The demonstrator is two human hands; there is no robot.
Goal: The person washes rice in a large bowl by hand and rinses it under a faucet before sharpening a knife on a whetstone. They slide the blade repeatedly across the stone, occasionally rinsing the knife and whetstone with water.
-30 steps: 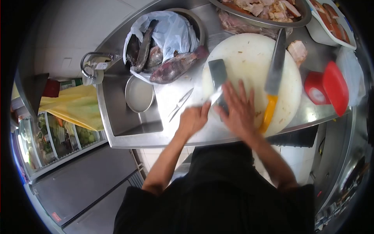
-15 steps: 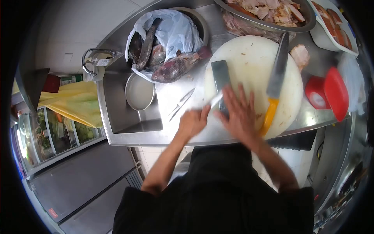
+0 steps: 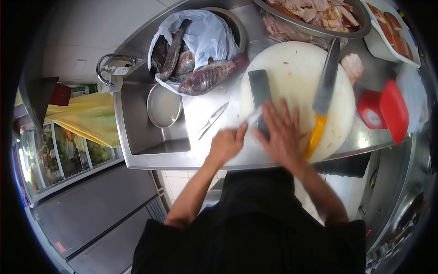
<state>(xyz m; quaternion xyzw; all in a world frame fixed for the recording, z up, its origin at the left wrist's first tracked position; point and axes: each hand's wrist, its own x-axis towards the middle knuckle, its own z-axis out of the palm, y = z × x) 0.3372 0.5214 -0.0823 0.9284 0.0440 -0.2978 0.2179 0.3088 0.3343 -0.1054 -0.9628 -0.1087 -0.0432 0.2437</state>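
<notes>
My left hand point(image 3: 228, 145) is closed around the handle of a small knife point(image 3: 254, 116), whose blurred blade lies across the dark whetstone point(image 3: 258, 86). The stone rests on the left part of a round white cutting board point(image 3: 292, 59). Fingers spread, my right hand point(image 3: 282, 137) is over the stone and board, its fingertips right at the blade's tip. Just right of it, a large knife point(image 3: 325, 86) with a yellow handle lies on the board. Another small knife point(image 3: 213, 119) lies on the steel counter to the left of the board.
Left of the counter is a sink point(image 3: 137, 114) with a round metal bowl point(image 3: 164, 105) and a faucet point(image 3: 107, 68). Fish point(image 3: 210, 77) lie in and over a bag-lined basin. At the back stands a colander point(image 3: 315, 27) of cut meat; a red container point(image 3: 385, 112) stands right.
Both hands stay at the whetstone with almost the same pose. The camera view has shifted very slightly.
</notes>
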